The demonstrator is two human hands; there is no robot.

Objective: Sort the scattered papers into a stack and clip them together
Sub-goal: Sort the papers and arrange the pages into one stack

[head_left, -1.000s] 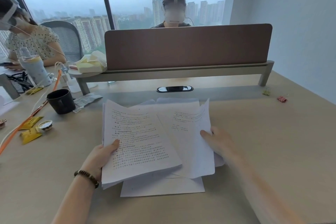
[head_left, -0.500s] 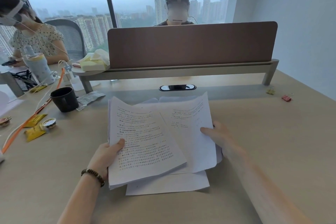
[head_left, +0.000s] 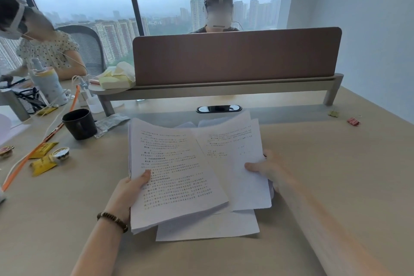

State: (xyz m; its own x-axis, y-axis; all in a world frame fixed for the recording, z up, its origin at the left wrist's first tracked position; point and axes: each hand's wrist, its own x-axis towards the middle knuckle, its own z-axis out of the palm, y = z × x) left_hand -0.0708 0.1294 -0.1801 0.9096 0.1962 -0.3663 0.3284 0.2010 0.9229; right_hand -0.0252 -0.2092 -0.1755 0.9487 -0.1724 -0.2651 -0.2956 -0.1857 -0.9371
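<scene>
On the counter my left hand pinches the printed stack. My right hand pinches the loose sheets beside it.

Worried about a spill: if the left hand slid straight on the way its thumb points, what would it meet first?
The left hand grips the thick stack, thumb aimed up-right across the page. That line meets the papers under the right hand, probably not the black mug, which sits off left.

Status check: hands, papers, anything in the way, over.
Left hand grips thick printed stack. Right hand pinches loose sheets at right edge. Papers fanned, unaligned. Binder clips unused, far right. Path clear.
</scene>
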